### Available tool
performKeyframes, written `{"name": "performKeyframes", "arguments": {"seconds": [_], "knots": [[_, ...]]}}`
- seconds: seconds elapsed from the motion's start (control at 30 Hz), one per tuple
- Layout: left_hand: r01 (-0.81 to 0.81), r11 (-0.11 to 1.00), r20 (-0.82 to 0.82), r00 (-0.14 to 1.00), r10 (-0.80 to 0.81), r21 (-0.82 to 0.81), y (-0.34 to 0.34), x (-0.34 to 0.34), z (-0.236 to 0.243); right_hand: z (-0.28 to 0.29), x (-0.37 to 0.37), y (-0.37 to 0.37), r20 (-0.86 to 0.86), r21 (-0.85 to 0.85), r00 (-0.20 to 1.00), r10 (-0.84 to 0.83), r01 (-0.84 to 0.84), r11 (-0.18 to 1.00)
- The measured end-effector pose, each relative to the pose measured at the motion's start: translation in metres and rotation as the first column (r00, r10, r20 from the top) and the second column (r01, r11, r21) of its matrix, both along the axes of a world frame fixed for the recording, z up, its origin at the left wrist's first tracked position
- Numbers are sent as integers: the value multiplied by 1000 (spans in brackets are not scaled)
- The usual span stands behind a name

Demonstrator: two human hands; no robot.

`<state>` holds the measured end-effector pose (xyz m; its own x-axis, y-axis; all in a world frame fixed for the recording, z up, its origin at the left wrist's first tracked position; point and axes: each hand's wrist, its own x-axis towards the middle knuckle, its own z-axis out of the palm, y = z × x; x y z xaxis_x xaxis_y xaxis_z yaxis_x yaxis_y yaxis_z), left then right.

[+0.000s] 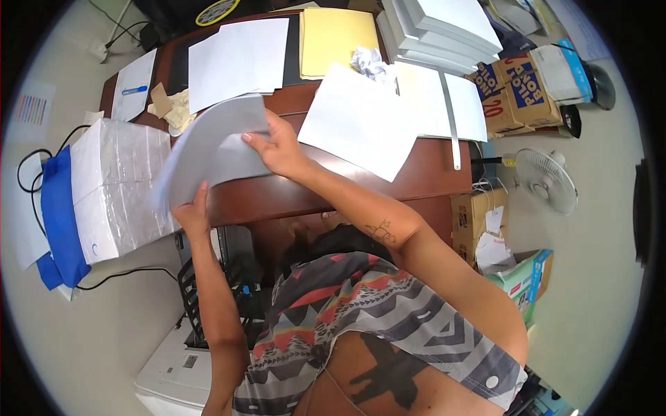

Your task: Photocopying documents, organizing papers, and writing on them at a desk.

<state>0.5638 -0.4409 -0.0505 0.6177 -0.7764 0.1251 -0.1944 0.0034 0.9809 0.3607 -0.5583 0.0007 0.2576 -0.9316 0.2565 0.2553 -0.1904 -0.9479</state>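
Between my two hands a stack of white paper sheets (218, 149) bends in a curve above the left front part of the desk. My left hand (193, 213) grips its lower left edge, thumb on top and fingers hidden beneath. At the sheets' right edge, my right hand (276, 145) pinches them with the thumb on the near face. The far left rim of the sheets is smeared by motion. Just beyond lies a flat pile of white paper (239, 59). Right of my right hand, more white sheets (361, 121) lie at an angle on the desk.
The brown desk (430, 166) carries yellow folders (338, 38), crumpled paper (370, 64), a metal ruler (449, 118) and tall paper stacks (444, 31). A plastic-wrapped white package (121, 187) stands at left. Cardboard boxes (517, 93) and a fan (546, 180) are at right, a printer (173, 367) below.
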Motion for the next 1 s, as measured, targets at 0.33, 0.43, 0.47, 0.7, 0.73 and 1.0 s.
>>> {"name": "performKeyframes", "arguments": {"seconds": [0.33, 0.43, 0.47, 0.7, 0.73, 1.0], "knots": [[153, 955, -372, 927, -50, 253, 79, 23, -37, -31, -79, -20, -616, -404, 697, -367, 121, 907], [142, 959, -545, 838, 15, 244, 100, 26, -33, -30, -151, -76, -799, -505, 308, -516, 123, 855], [165, 962, -613, 790, 3, 217, 105, 29, -39, -28, -167, -92, -849, -487, 191, -493, 79, 870], [232, 898, -691, 715, 104, 375, 94, 2, -91, -9, -169, -145, -982, -179, 76, -171, -119, 977], [266, 882, -694, 714, 90, 388, 87, -5, -93, -6, -173, -145, -961, -245, 167, -222, -130, 961], [289, 859, -716, 688, 121, 422, 86, -14, -93, 132, -86, -31, -676, -347, 727, 119, -457, 819]]}}
